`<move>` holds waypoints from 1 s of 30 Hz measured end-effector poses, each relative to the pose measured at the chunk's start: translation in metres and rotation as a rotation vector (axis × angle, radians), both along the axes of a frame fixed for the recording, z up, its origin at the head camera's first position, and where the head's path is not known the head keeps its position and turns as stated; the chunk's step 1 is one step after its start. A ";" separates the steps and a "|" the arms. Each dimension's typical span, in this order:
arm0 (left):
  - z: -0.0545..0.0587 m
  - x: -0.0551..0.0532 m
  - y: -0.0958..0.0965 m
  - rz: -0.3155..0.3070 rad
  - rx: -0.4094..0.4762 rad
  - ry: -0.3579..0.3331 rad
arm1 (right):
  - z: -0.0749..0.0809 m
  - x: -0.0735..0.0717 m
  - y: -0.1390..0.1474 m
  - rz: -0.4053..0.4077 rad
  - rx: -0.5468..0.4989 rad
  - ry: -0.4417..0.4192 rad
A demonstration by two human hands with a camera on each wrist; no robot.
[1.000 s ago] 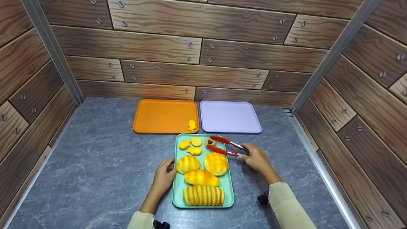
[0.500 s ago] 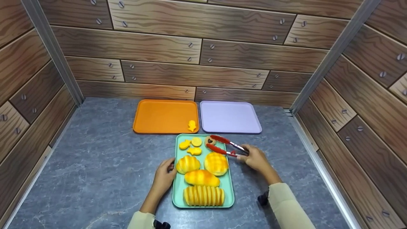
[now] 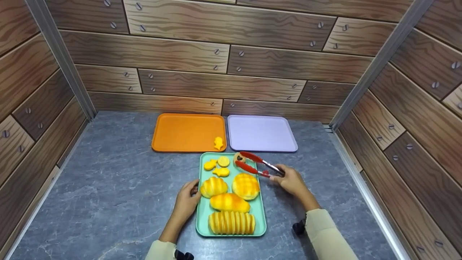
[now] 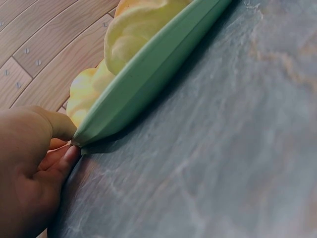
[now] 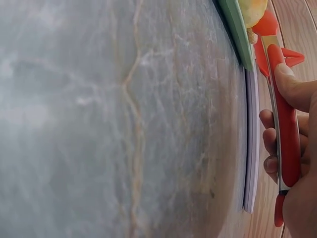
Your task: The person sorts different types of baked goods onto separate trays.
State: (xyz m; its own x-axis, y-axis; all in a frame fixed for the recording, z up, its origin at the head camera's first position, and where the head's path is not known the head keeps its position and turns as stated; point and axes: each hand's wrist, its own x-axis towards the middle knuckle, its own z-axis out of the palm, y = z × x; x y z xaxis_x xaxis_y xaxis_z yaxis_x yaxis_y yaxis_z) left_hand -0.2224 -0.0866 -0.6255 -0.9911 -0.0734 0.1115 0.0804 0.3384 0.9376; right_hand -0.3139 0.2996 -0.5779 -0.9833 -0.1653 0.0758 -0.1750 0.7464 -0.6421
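Observation:
My right hand (image 3: 292, 180) grips red-tipped kitchen tongs (image 3: 257, 170), also seen side-on in the right wrist view. Between the tong tips sits a brown round cookie (image 3: 237, 159) with a dark centre, at the far right corner of the mint-green tray (image 3: 260, 224). Whether it touches the tray I cannot tell. My left hand (image 4: 34, 168) pinches the tray's left rim between thumb and finger. On that tray lie yellow fish-shaped pieces (image 3: 221, 172), a round yellow biscuit (image 3: 223, 161), and several toy breads, including a round bun (image 3: 245, 186) and a sliced loaf (image 3: 231, 222).
Behind the green tray, an orange tray (image 3: 187, 131) holds one yellow fish-shaped piece (image 3: 218, 143) in its near right corner. A lilac tray (image 3: 261, 133) lies right of it. Wood-patterned walls (image 3: 216, 57) enclose the grey marbled table (image 3: 119, 187).
The tongs and the cookie between their tips have shifted slightly toward the green tray's far rim. My left hand has stayed at the left rim.

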 end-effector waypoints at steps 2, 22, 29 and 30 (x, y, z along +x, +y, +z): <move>0.000 0.000 0.000 0.003 0.000 0.004 | 0.002 0.000 -0.001 -0.006 -0.017 -0.002; 0.000 0.000 -0.002 -0.008 0.021 0.011 | 0.013 -0.020 -0.049 0.018 -0.097 0.050; 0.001 0.001 0.000 -0.013 0.025 0.004 | 0.019 -0.030 -0.074 0.041 -0.083 0.009; 0.001 0.000 0.000 -0.014 0.025 0.007 | 0.020 -0.031 -0.077 0.039 -0.079 0.000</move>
State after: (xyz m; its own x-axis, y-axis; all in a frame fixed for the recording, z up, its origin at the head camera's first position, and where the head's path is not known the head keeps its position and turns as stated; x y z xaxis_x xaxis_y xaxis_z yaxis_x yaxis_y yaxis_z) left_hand -0.2220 -0.0865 -0.6245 -0.9912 -0.0622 0.1171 0.0920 0.3135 0.9451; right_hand -0.3448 0.2226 -0.5583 -0.9764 -0.1966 0.0898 -0.2024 0.6860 -0.6989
